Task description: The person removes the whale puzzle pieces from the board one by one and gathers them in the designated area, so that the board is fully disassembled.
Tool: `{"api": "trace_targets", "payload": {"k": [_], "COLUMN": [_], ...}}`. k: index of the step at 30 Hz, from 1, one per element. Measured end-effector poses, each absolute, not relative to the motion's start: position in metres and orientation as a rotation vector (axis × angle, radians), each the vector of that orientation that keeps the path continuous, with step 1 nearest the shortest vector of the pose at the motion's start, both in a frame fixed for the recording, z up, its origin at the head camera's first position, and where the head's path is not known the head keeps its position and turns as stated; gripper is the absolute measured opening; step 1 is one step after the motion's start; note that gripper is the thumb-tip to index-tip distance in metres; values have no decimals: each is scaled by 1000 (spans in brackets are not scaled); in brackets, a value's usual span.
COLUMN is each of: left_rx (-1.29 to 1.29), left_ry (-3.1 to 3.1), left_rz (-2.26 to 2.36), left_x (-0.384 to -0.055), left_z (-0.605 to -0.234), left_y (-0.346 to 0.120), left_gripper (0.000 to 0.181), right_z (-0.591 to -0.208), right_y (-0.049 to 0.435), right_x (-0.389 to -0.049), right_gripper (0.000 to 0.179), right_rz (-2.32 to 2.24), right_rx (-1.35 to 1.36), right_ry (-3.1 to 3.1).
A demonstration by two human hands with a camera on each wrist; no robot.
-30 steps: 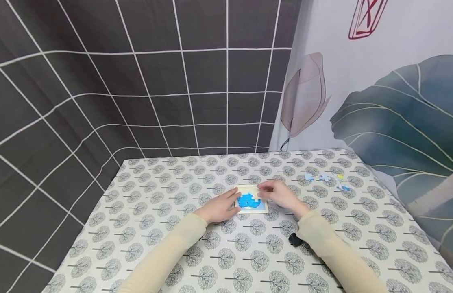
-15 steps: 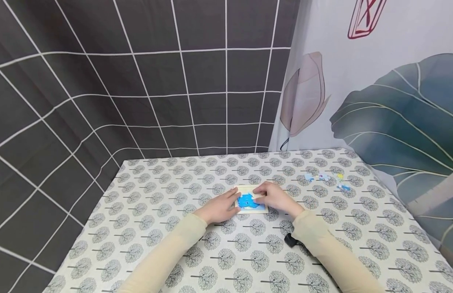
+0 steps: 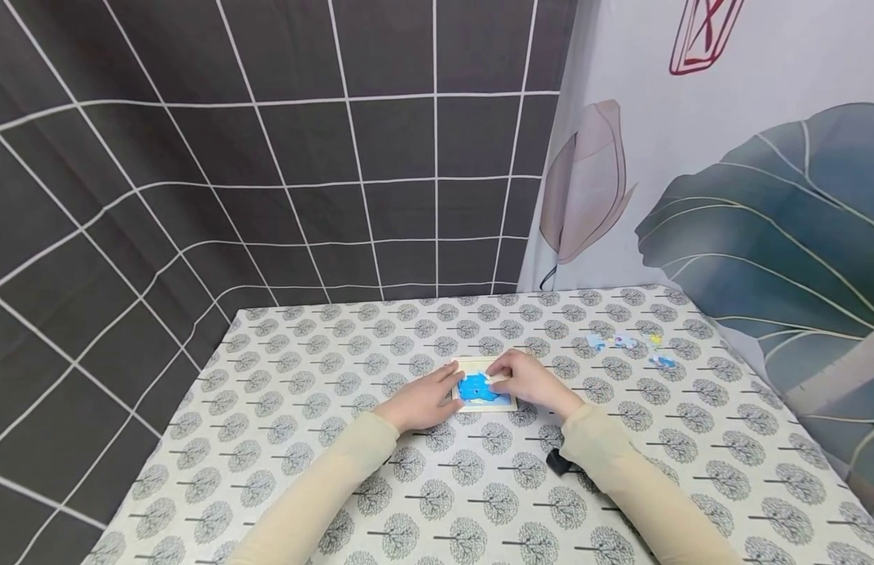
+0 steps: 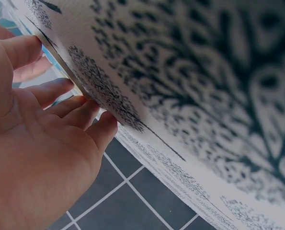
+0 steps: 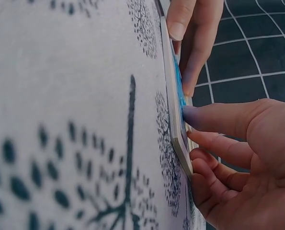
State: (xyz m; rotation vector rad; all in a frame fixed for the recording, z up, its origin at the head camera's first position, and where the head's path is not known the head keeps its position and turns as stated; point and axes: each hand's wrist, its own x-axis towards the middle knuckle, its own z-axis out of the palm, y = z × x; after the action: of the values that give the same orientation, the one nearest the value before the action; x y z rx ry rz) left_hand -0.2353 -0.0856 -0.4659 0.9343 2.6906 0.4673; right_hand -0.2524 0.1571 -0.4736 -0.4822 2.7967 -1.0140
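A small jigsaw puzzle tray (image 3: 506, 408) with a pale rim lies on the table, a blue whale-like picture (image 3: 475, 389) inside it. My left hand (image 3: 423, 399) holds the tray's left side, thumb near the front corner and fingers along the far part; its fingertips (image 4: 92, 105) meet the edge in the left wrist view. Over the tray's right half, my right hand (image 3: 532, 383) pinches a pale puzzle piece (image 3: 492, 377) against the picture. Most of that piece is hidden by the fingers. The right thumb (image 5: 199, 117) touches the blue surface in the right wrist view.
Several loose puzzle pieces (image 3: 624, 342) lie at the back right, one (image 3: 664, 362) slightly nearer. A tree-print cloth (image 3: 324, 361) covers the table. A dark grid curtain (image 3: 395, 157) and a floral curtain (image 3: 748, 220) stand behind. A black object (image 3: 558, 461) sits beneath the right wrist.
My right hand has moved left and down from the tray's right edge onto the picture, then shifted only slightly. The left hand and loose pieces stay in place.
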Motion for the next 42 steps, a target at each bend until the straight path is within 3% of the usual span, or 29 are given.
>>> {"api": "trace_targets", "payload": {"k": [42], "left_rx": [926], "left_ry": [2703], "left_rz": [438], "left_x": [-235], "left_z": [-467], "left_y": [-84], "left_gripper": [63], "right_z": [-470], "right_y": [153], "right_x": [-256], "right_gripper": [24], "right_rz": [-1081], "right_rx": [-401], "right_ry": [2706]}}
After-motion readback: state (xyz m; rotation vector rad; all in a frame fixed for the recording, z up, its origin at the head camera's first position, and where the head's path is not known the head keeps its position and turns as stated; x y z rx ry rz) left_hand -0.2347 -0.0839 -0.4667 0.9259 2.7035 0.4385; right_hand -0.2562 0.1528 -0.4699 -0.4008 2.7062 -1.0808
